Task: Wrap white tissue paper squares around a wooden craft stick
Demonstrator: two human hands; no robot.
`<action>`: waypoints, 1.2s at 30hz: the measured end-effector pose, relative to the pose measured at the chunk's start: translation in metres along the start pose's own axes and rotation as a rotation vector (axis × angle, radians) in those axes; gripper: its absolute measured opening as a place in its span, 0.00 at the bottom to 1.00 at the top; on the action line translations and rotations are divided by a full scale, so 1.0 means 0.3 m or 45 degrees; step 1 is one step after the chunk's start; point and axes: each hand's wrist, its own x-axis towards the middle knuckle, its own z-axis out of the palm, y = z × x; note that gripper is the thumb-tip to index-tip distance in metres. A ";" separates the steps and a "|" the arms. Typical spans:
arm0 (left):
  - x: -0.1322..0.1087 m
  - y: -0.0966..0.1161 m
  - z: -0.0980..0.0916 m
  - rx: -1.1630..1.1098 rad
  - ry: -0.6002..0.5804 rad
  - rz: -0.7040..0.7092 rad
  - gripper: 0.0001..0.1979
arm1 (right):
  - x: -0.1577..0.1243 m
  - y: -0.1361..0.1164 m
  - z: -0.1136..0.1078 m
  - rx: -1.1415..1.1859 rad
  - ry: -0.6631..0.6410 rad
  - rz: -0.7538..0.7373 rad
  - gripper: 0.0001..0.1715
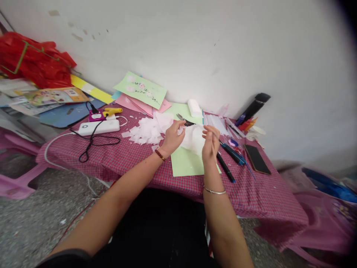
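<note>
Working white paper [193,138] between left hand [173,137] and right hand [210,144] over green card [184,163], with fingers bunched narrow, exact hold unclear, and scraps [146,131] heaped beside left hand, presumably for easy reach.

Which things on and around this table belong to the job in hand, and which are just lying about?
Seemingly part of the job:
- white paper between the left hand and right hand
- green sheet beneath it
- pile of paper pieces near the left hand

Probably just lying about:
- phone
- white power strip
- red bag
</note>
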 end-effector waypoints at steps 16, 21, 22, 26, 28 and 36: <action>-0.027 0.028 0.027 -0.415 -0.290 -0.085 0.12 | -0.017 -0.012 0.074 0.668 -0.185 0.681 0.20; 0.008 -0.013 0.009 -0.948 -0.317 -0.566 0.16 | -0.007 -0.013 0.052 0.663 -0.235 0.630 0.16; 0.012 -0.020 0.006 -0.990 -0.362 -0.646 0.14 | -0.007 -0.013 0.050 0.657 -0.254 0.622 0.15; 0.007 -0.028 0.001 -1.011 -0.616 -0.758 0.11 | -0.010 -0.012 0.050 0.636 -0.328 0.636 0.14; -0.002 -0.023 0.006 -1.021 -0.705 -0.768 0.11 | -0.011 -0.009 0.050 0.627 -0.343 0.657 0.15; -0.023 0.002 0.039 -0.861 -0.641 -0.733 0.15 | -0.001 0.021 0.036 0.697 -0.309 0.655 0.20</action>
